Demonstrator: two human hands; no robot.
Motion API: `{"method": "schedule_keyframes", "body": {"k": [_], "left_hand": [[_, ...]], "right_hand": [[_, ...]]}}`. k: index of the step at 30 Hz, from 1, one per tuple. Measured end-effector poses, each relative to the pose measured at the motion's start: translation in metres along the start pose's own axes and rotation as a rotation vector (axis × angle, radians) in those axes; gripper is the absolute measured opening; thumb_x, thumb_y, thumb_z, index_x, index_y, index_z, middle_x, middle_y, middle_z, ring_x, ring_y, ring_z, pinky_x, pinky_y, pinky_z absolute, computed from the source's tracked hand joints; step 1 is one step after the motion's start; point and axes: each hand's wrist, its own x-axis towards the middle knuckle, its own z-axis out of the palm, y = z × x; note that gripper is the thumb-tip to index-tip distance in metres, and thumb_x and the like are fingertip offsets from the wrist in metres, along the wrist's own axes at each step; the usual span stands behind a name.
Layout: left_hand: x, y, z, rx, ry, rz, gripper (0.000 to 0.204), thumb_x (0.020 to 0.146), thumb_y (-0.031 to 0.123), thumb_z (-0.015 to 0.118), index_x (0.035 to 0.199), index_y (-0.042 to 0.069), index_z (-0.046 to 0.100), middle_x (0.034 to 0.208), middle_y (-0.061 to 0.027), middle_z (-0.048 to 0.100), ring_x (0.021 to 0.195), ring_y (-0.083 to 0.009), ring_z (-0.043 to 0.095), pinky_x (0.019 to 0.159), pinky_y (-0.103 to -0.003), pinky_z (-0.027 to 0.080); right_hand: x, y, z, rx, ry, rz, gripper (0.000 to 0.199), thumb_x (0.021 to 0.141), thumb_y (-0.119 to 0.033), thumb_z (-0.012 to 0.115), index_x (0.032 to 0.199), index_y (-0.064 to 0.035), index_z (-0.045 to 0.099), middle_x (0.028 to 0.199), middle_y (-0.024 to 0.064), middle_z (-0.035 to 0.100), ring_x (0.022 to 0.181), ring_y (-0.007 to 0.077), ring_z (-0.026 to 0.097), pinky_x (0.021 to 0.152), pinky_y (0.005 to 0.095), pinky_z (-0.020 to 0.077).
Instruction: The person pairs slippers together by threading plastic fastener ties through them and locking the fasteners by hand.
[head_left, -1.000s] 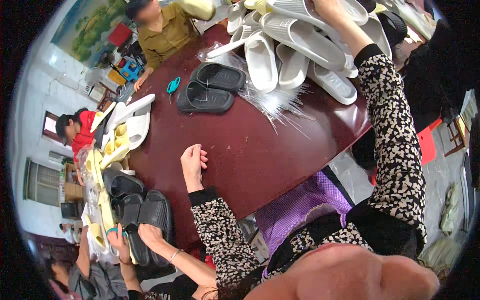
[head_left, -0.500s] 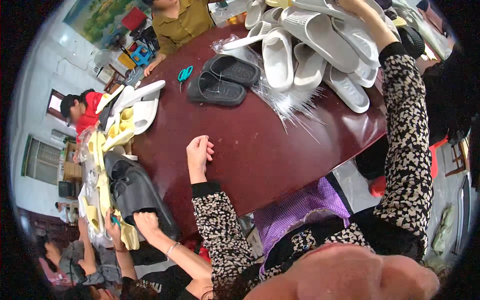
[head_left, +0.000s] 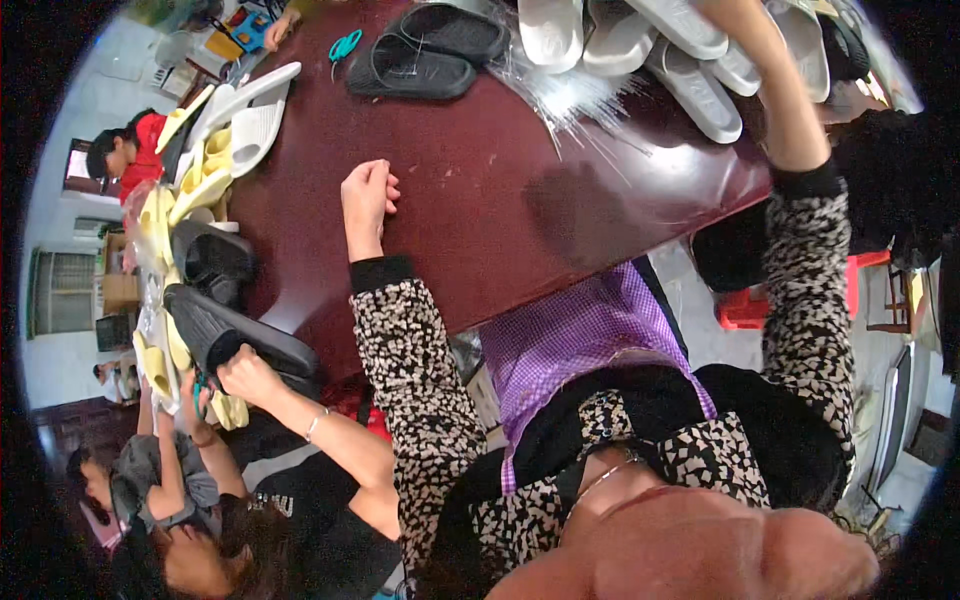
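Observation:
My left hand (head_left: 368, 205) rests on the dark red table, its fingers curled into a loose fist with nothing showing in them. Beyond it lies a pair of black slide slippers (head_left: 412, 75), joined by a thin clear tie. My right hand (head_left: 738, 22) reaches to the far right over a pile of light grey slippers (head_left: 697, 92). The upper edge cuts off its fingers, so what they touch is hidden. Between the black pair and the grey pile spreads a bundle of thin clear plastic ties (head_left: 575, 100).
Teal-handled scissors (head_left: 345, 46) lie left of the black pair. Yellow and white slippers (head_left: 205, 175) line the table's left side. A co-worker's hand (head_left: 250, 375) is at a large black slipper (head_left: 225, 330) left of me. A red stool (head_left: 745, 310) stands beyond the table edge at right.
The view has tipped down toward me, so the table's things sit higher. My right hand has drawn nearer to me across the grey pile. My left hand stays curled on the table.

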Motion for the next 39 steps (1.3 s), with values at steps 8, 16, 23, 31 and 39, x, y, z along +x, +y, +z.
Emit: {"method": "schedule_keyframes", "body": {"k": [8,16,23,31,39], "left_hand": [[-0.044,0.022,0.073,0.014,0.070,0.162,0.022,0.087,0.020,0.060,0.095,0.000,0.064,0.075,-0.0050,0.062,0.062,-0.0091,0.056,0.054,-0.024,0.045],[-0.049,0.065,0.195,0.420,-0.079,0.653,0.024,0.077,0.020,0.068,0.085,-0.002,0.061,0.078,-0.0161,0.061,0.074,-0.0317,0.059,0.066,-0.039,0.047],[-0.034,0.063,0.218,0.690,-0.040,0.709,0.024,0.075,0.021,0.070,0.078,0.000,0.057,0.079,-0.0167,0.056,0.079,-0.0363,0.055,0.071,-0.044,0.044],[-0.030,0.071,0.223,0.673,0.020,0.681,0.017,0.078,0.015,0.065,0.076,-0.001,0.057,0.073,-0.0165,0.059,0.065,-0.0342,0.056,0.065,-0.042,0.046],[-0.039,0.078,0.212,0.060,-0.238,0.374,0.005,0.078,0.003,0.054,0.076,0.000,0.056,0.062,-0.0073,0.056,0.050,-0.0181,0.052,0.049,-0.031,0.043]], "right_hand": [[-0.070,0.021,0.116,0.525,-0.282,0.424,0.014,0.085,-0.009,0.057,0.089,0.0024,0.063,0.068,0.0111,0.064,0.057,0.0177,0.061,0.055,0.0303,0.0480],[-0.093,0.037,0.149,0.337,-0.110,0.171,0.016,0.079,-0.007,0.059,0.094,-0.0026,0.060,0.086,0.0137,0.063,0.082,0.0318,0.061,0.070,0.0402,0.0498],[-0.085,0.028,0.153,0.242,-0.097,0.095,0.014,0.080,-0.007,0.059,0.094,-0.0034,0.061,0.084,0.0134,0.062,0.078,0.0323,0.062,0.067,0.0400,0.0498],[-0.086,0.037,0.143,0.238,-0.136,0.079,0.017,0.078,-0.006,0.060,0.095,-0.0047,0.062,0.085,0.0114,0.061,0.083,0.0312,0.060,0.070,0.0391,0.0495],[-0.096,0.026,0.140,0.332,-0.252,-0.112,0.017,0.076,-0.005,0.062,0.093,-0.0052,0.063,0.095,0.0098,0.062,0.092,0.0301,0.058,0.078,0.0396,0.0485]]}}
